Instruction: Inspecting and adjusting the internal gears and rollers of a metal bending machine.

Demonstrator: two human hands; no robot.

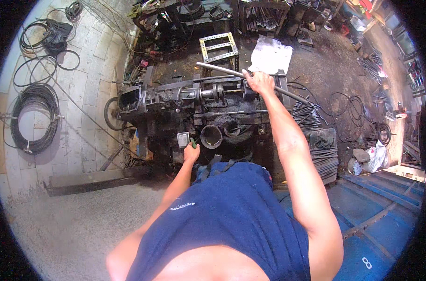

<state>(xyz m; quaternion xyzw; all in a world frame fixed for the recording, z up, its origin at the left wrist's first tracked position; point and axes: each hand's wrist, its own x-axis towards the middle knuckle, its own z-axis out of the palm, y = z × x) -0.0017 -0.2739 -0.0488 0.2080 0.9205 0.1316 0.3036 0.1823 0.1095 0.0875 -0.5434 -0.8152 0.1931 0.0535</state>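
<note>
Over one machine (188, 94), the right hand (260, 83) grips one rod (224, 70).

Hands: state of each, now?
Left hand: closed, holding the green handle.
Right hand: closed, holding the metal rod.

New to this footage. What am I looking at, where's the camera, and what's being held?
No robot here: a person works bare-handed. The single picture comes from a wide fisheye camera on their head, looking down, so straight edges bend near the rim.

The right hand grips a long metal bar above a dark, greasy machine. The left hand seems closed on a small green handle.

Beyond the machine, a pale sheet lies on the floor; a black coil lies at far left.
</note>
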